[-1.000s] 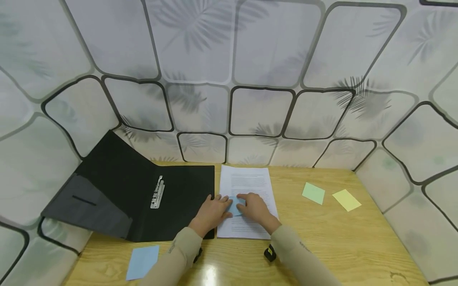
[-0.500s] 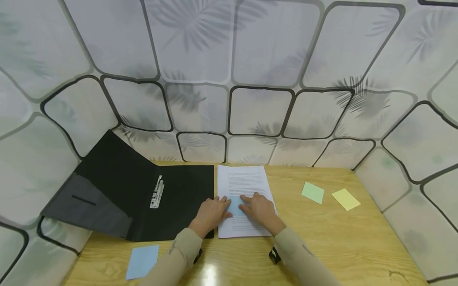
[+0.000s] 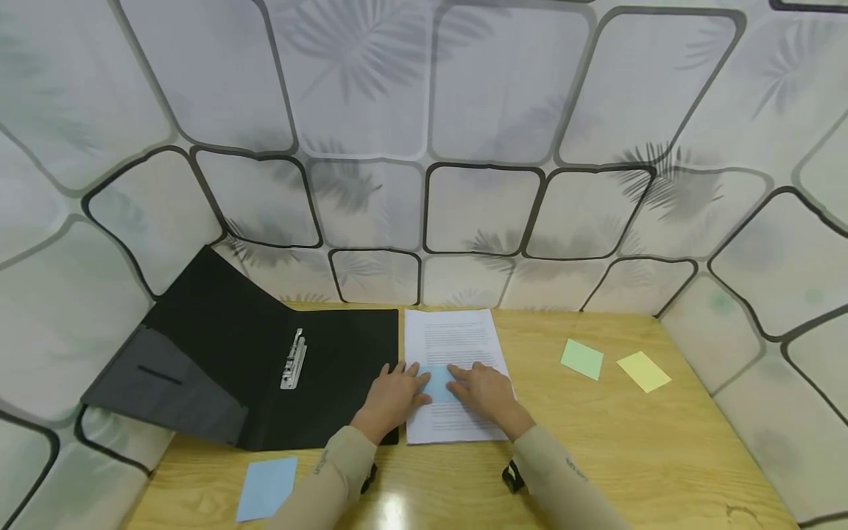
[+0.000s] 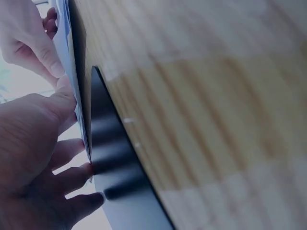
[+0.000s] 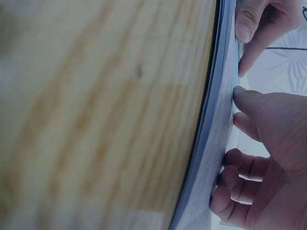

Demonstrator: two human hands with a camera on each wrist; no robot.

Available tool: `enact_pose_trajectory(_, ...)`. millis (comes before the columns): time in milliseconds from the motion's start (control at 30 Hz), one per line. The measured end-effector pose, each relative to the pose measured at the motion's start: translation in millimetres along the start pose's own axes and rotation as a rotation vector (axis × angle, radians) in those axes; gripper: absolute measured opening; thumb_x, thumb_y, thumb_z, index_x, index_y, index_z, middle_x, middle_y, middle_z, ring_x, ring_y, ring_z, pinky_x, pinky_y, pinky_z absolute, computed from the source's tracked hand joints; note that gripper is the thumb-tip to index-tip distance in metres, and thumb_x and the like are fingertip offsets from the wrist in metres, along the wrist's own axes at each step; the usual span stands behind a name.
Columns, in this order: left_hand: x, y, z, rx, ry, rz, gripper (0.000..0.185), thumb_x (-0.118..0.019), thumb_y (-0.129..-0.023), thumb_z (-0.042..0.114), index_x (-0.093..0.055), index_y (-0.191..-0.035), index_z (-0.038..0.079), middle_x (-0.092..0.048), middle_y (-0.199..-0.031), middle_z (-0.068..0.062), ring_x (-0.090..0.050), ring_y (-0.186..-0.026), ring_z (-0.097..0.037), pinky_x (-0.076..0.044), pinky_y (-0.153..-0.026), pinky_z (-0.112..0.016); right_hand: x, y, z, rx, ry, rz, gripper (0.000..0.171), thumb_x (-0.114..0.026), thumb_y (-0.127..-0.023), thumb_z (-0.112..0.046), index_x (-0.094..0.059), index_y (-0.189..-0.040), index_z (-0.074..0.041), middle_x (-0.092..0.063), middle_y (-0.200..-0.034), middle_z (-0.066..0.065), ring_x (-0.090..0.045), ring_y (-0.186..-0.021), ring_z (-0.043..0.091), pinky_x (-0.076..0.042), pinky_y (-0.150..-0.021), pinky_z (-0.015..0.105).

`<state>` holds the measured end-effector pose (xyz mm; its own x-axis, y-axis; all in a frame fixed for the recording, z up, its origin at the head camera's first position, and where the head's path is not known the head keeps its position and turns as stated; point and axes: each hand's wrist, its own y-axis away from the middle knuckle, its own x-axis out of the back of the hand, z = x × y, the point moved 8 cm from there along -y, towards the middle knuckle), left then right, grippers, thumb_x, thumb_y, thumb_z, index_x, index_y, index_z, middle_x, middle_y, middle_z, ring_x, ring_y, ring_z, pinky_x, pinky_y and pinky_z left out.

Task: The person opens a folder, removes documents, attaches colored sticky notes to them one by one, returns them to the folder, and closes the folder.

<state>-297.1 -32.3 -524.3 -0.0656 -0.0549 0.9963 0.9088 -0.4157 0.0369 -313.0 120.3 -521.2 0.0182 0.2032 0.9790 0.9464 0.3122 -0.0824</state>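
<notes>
Paper (image 3: 457, 337) with printed lines lies in a stack on the bench (image 3: 636, 449), just to the right of the black folder (image 3: 344, 342), and on its middle part is the blue note (image 3: 437, 384). The left hand (image 3: 392, 397) is with fingers spread and touches the left side of this note; the hand itself is above the right edge of the folder. The right hand (image 3: 486, 394) touches the right side of the note with its index finger and thumb, and its remaining fingers are loosely bent above the paper. Neither hand grips anything. The folder is open, its left cover tilted upward, and a metal clip (image 3: 294, 359) sits near its fold. A second blue sheet (image 3: 266, 488) lies at the near left, before the folder. Farther to the right there are a green note (image 3: 582, 359) and a yellow note (image 3: 644, 372), near each other but apart.
</notes>
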Motion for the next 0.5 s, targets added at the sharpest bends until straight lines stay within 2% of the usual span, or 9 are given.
enact_pose_trajectory(133,-3.5,0.8,-3.1,0.009,0.070,-0.032,0.057,-0.062,-0.102,0.050,-0.060,-0.152,0.023,-0.053,-0.160,-0.010,-0.051,-0.147,-0.038,-0.045,-0.118,-0.058,-2,-1,1,0.021,-0.036,-0.039,0.044,-0.069,-0.101,-0.046,-0.071,-0.139,-0.024,-0.063,-0.081,0.010,-0.047,-0.057,0.015,-0.049,-0.049,0.032)
enact_pose_trajectory(300,-4.3,0.4,-3.3,0.010,0.072,-0.040,0.057,-0.062,-0.102,0.051,-0.060,-0.152,0.023,-0.053,-0.160,-0.009,-0.051,-0.148,-0.037,-0.045,-0.118,-0.058,7,-3,19,0.022,-0.216,-0.078,0.039,-0.070,-0.103,-0.034,-0.073,-0.136,-0.015,-0.061,-0.081,0.005,-0.047,-0.066,0.014,-0.044,-0.058,0.031)
enact_pose_trajectory(400,-4.1,0.8,-2.5,0.005,0.070,-0.038,0.057,-0.061,-0.102,0.051,-0.059,-0.152,0.024,-0.053,-0.161,-0.009,-0.051,-0.148,-0.037,-0.044,-0.118,-0.060,20,-1,47,-0.025,-0.263,-0.028,0.039,-0.069,-0.103,-0.031,-0.073,-0.134,-0.007,-0.066,-0.096,0.011,-0.059,-0.080,0.021,-0.052,-0.070,0.038)
enact_pose_trajectory(500,-3.2,2.2,-2.5,0.004,0.075,-0.033,0.057,-0.061,-0.102,0.050,-0.059,-0.152,0.023,-0.053,-0.160,-0.010,-0.051,-0.148,-0.038,-0.044,-0.117,-0.062,31,4,86,-0.093,-0.261,0.029,0.043,-0.065,-0.105,-0.030,-0.069,-0.137,-0.001,-0.065,-0.125,0.024,-0.065,-0.108,0.038,-0.057,-0.091,0.053)
